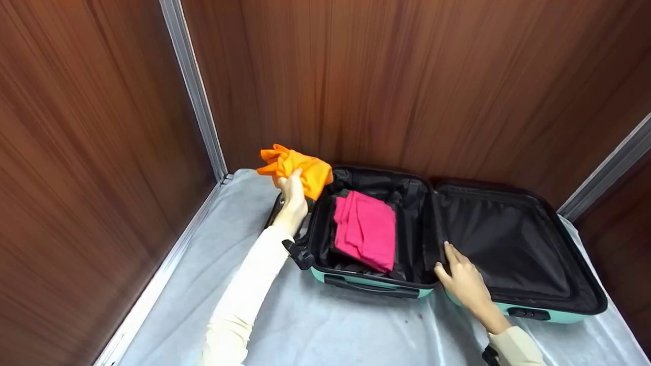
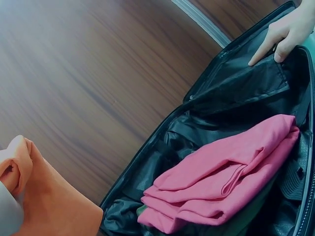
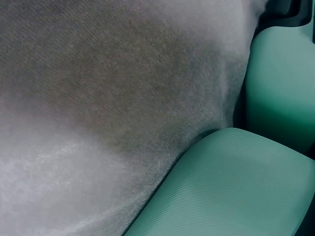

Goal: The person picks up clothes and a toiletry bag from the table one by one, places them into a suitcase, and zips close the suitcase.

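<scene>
Orange cloth (image 1: 297, 170), bunched, gripped in left hand (image 1: 293, 201) above the suitcase's (image 1: 371, 284) left edge; its folds hide the fingertips. Folded pink garment (image 1: 365, 230) lies in the left half, partly covering something dark beneath. Right hand (image 1: 464, 280), fingers spread flat, rests on the black lining near the hinge; right wrist view shows only teal shell and grey sheet (image 1: 325, 330). Sheet covers the counter; wood-grain walls (image 1: 432, 81) close behind.

A grey sheet (image 1: 325, 325) covered the floor, and brown wood-grain panels (image 1: 407, 81) rose behind it. Pale metal strips (image 1: 193, 86) ran up the corners and along the left panel's base.
</scene>
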The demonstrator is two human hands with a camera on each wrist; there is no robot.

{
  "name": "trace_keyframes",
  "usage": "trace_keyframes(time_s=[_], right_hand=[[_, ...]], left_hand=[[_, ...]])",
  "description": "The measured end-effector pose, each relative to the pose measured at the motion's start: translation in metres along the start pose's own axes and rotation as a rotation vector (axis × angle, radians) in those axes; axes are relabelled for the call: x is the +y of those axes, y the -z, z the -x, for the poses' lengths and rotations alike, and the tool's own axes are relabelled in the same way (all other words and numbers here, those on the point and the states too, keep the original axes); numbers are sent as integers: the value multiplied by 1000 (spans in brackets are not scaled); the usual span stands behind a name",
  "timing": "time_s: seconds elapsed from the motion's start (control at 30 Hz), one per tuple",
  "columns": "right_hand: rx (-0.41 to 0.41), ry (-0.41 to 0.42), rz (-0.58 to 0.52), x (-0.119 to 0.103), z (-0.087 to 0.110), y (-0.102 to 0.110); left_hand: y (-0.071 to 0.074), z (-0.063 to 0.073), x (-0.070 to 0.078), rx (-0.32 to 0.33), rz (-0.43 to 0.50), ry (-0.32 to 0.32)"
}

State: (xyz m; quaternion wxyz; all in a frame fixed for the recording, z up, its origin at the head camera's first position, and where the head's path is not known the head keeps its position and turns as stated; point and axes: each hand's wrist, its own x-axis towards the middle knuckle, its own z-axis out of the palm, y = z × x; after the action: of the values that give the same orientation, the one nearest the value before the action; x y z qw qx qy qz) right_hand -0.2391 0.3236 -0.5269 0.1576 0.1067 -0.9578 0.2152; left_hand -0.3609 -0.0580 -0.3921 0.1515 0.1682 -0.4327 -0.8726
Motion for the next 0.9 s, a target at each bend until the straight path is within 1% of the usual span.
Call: trace_keyframes(time_s=[0.17,0.3,0.4,0.5,0.77,0.9], right_hand=[[1,0,-1,0,-1,-1],[6,2,3,1,-1,-3],[6,-1,0,1,-1,-4],[1,-5,-8,1,-1,-4],[-12,-1,-6,1,-3,-2],[-16,-6,-2,3,-2,-2]], left_hand=[[-8,2,-3,-27,21,-25],[-14,6,-8,-24,-12,-28],[-18,11,-13,-36,-46,-19],[-23,15,-17,-57,-46,-15],[-34,24,-26,-88,-69,-3],[-42,29,-32,-102,-55,5]])
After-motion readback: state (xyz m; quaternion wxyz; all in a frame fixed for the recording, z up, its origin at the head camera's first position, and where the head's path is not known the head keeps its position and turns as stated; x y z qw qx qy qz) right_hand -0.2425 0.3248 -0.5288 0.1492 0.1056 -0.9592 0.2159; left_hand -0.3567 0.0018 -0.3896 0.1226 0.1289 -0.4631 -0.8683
